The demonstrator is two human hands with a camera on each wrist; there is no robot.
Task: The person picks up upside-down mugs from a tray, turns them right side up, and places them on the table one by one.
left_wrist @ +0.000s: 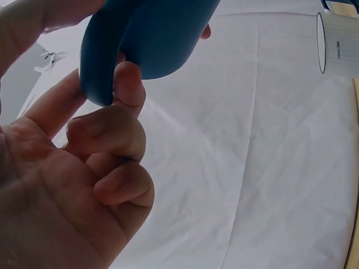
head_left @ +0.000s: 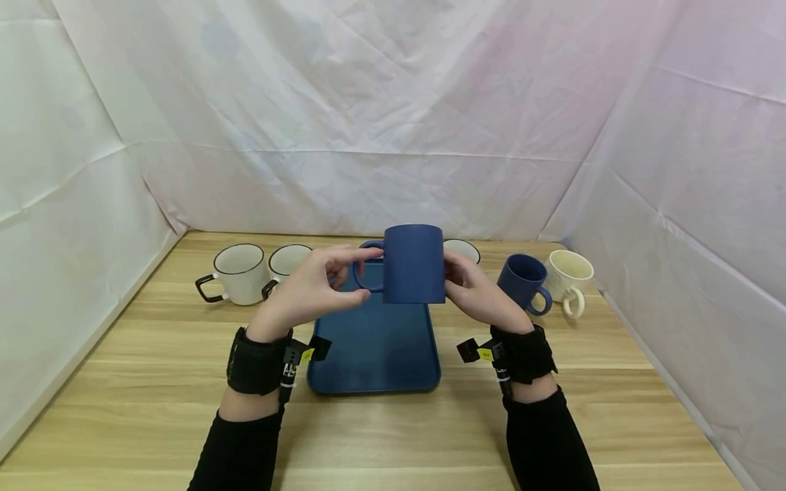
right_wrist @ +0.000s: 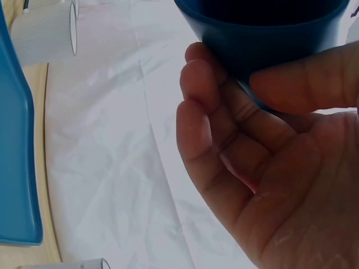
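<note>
Two white mugs [head_left: 239, 273] stand at left, the second partly hidden by the left hand [head_left: 310, 290]; that hand pinches the handle of the dark blue mug [head_left: 413, 264], held above the blue tray [head_left: 374, 348]; the right hand [head_left: 475, 290] grips its far side, fingers largely hidden; a white mug behind is mostly hidden.

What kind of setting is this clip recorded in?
Most likely a staged recording booth, not a real kitchen. White sheets wall in a wooden table on three sides, mugs stand in a row behind a blue tray, and both hands hold a blue mug above it, with black bands on the wrists.
</note>
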